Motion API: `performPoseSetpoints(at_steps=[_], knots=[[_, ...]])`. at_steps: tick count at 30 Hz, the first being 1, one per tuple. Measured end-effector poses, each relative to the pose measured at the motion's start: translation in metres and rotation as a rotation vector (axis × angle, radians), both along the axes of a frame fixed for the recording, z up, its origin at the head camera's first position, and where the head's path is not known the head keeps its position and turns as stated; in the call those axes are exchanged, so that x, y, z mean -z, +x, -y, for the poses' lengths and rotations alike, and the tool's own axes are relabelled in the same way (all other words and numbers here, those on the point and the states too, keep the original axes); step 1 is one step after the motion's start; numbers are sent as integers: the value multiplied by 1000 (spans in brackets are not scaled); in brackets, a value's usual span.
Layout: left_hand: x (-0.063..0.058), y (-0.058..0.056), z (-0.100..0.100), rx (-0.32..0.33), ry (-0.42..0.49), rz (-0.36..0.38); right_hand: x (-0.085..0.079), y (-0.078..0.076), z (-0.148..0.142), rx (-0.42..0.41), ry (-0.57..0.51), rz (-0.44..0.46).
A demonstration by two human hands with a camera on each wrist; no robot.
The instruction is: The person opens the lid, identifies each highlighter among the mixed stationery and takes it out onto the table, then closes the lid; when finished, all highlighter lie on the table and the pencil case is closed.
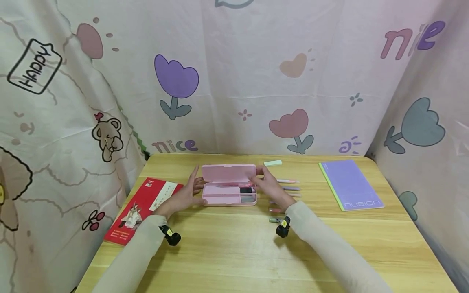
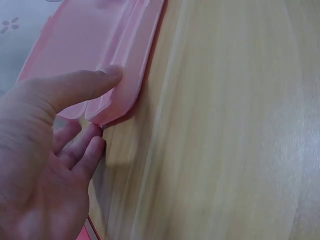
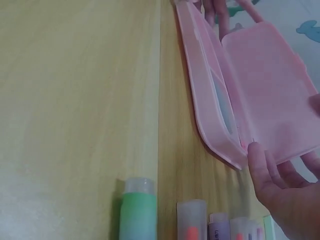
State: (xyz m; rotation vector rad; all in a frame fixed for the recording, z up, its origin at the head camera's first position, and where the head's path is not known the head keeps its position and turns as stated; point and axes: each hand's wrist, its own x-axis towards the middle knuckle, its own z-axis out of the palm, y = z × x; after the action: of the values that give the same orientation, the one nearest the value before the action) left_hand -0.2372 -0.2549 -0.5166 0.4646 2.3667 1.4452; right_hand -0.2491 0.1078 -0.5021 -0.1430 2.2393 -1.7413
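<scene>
A pink pencil case [image 1: 220,199] lies with its lid [image 1: 227,174] raised on the wooden table. Inside are a black block [image 1: 246,190] and a grey piece [image 1: 247,199] in the right-hand compartments, with a thin reddish pen along the back. My left hand [image 1: 185,196] holds the case's left end; in the left wrist view its thumb [image 2: 114,72] rests on the tray edge, fingers at the corner. At the right end, my right hand [image 1: 272,188] pinches the lid, with several fingers behind it, as the right wrist view shows.
Several pens and markers [image 1: 291,189] lie in a column by my right hand, a green-capped one [image 3: 138,212] nearest. Behind them is a pale green block [image 1: 272,162]. A red book [image 1: 146,207] lies left, a purple notebook [image 1: 351,185] right. A printed curtain [image 1: 234,81] hangs behind.
</scene>
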Motion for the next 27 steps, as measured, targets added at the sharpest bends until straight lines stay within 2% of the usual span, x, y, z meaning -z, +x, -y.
performPoseSetpoints(at_steps=[5, 10, 13, 19, 27], knots=[[-10, 5, -3, -15, -29, 4, -3, 8, -2, -4, 72, 3], [-18, 9, -3, 1, -132, -43, -6, 15, -3, -104, 177, -132], [-16, 10, -3, 29, -169, -89, -6, 19, -5, -186, 267, -225], [-8, 9, -2, 69, -181, -100, -5, 24, -5, -306, 384, -294], [-5, 7, -2, 57, -201, -76, -3, 25, -4, -337, 435, -326]])
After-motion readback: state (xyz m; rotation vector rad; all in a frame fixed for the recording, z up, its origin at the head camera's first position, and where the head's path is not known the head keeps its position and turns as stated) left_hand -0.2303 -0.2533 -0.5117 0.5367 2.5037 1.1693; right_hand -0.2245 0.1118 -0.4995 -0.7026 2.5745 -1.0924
